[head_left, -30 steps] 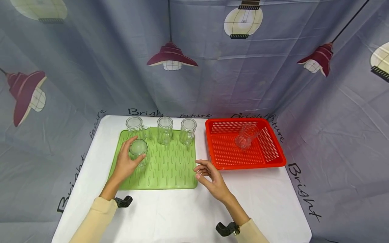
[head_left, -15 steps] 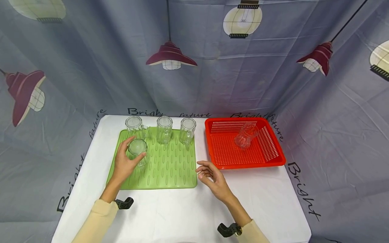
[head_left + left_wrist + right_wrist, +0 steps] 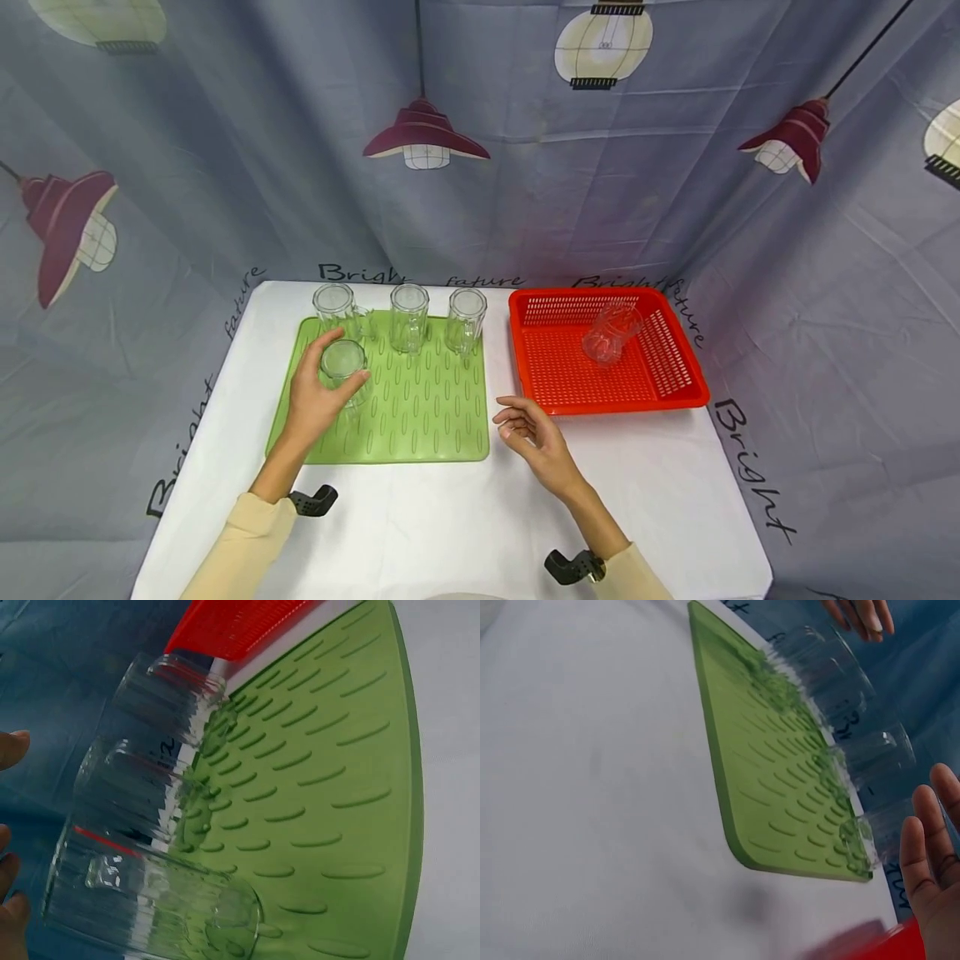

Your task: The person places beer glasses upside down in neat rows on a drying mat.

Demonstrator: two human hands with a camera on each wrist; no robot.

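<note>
My left hand (image 3: 315, 400) is spread around the top of a clear glass mug (image 3: 343, 385) at the left of the green ridged mat (image 3: 420, 425). In the left wrist view its fingertips (image 3: 11, 877) are apart from the near mug (image 3: 150, 892). Behind it, along the mat's far edge, stand three more glass mugs: a left one (image 3: 334, 310), a middle one (image 3: 408, 321) and a right one (image 3: 466, 323). My right hand (image 3: 546, 450) hovers over the white table with loosely bent fingers, holding nothing, between the mat and the red basket (image 3: 607, 408).
One glass mug (image 3: 611, 333) lies on its side in the red basket at the right. A white cloth covers the table (image 3: 442, 517). Grey curtains (image 3: 525, 200) printed with lamps hang behind and at both sides.
My left thumb has eased slightly outward from the mug, which stays in place on the mat. The right hand has drifted a little to the right, away from the mat.
</note>
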